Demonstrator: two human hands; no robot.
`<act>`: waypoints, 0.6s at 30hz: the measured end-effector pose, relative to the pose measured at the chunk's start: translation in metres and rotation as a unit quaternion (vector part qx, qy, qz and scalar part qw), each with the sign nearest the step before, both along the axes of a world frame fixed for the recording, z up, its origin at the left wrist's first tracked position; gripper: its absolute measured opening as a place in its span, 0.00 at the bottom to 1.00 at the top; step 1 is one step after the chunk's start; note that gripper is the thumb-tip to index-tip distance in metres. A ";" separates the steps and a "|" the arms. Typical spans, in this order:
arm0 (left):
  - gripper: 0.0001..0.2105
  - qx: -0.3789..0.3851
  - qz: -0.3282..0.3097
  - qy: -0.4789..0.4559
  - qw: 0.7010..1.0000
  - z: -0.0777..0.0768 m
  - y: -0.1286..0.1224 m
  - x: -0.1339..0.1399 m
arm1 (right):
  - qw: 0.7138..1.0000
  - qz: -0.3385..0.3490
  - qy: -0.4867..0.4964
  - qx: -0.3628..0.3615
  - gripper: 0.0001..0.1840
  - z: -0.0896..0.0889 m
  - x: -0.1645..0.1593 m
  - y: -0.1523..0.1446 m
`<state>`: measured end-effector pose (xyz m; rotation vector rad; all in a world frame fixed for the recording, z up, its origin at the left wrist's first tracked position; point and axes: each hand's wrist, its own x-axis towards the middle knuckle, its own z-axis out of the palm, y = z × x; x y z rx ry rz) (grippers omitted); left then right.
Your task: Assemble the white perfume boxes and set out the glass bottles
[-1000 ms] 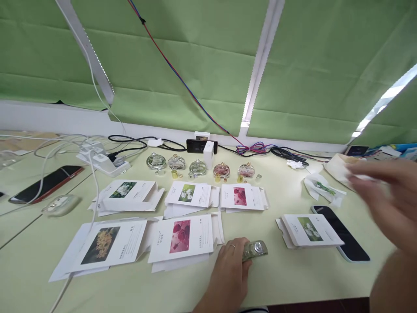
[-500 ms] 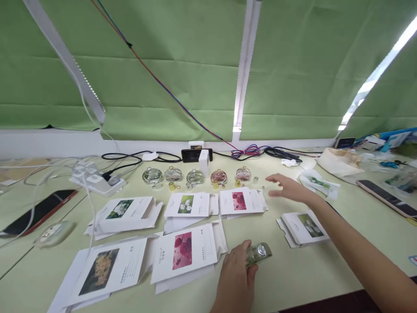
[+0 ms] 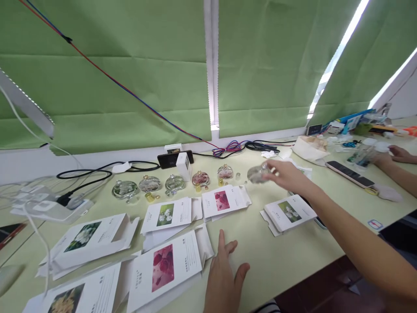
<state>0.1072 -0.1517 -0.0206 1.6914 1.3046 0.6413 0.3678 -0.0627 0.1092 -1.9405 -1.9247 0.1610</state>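
Green blinds hang at twelve o'clock beyond the pale table.
At one o'clock from my splayed left hand, my outstretched right hand grips a glass bottle.

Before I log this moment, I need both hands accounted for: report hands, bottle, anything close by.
Right hand gripping glass bottle, blurred, right of bottle row. Left hand open, empty, beside front rose-picture box. Small cap close to gripped bottle.

Green blinds behind pale table
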 end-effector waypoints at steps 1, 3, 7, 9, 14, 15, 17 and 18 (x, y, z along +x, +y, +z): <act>0.34 0.004 0.003 0.002 1.000 0.000 0.000 0.000 | 0.999 -0.026 -0.027 0.017 0.12 -0.002 0.012 0.022; 0.33 0.010 0.007 0.003 1.000 -0.002 0.001 0.001 | 0.997 -0.053 -0.049 0.019 0.13 -0.013 0.027 0.063; 0.34 0.018 0.010 -0.001 1.000 -0.007 0.001 0.001 | 0.998 -0.043 -0.052 -0.008 0.13 -0.048 0.030 0.111; 0.34 0.021 0.010 -0.004 1.000 -0.009 0.000 0.000 | 0.998 -0.027 -0.051 -0.022 0.13 -0.061 0.025 0.119; 0.35 0.004 -0.002 -0.007 1.000 -0.007 -0.002 0.000 | 0.998 0.007 -0.050 -0.048 0.12 -0.076 0.019 0.119; 0.35 -0.001 -0.006 -0.006 1.000 -0.006 -0.003 -0.001 | 0.997 0.015 -0.052 -0.054 0.13 -0.076 0.019 0.118; 0.36 -0.014 -0.020 -0.006 1.000 -0.003 -0.005 -0.001 | 0.997 0.029 -0.041 -0.059 0.15 -0.075 0.020 0.115; 0.36 -0.019 -0.028 -0.006 0.999 -0.002 -0.006 -0.001 | 0.998 0.036 -0.027 -0.052 0.18 -0.073 0.019 0.115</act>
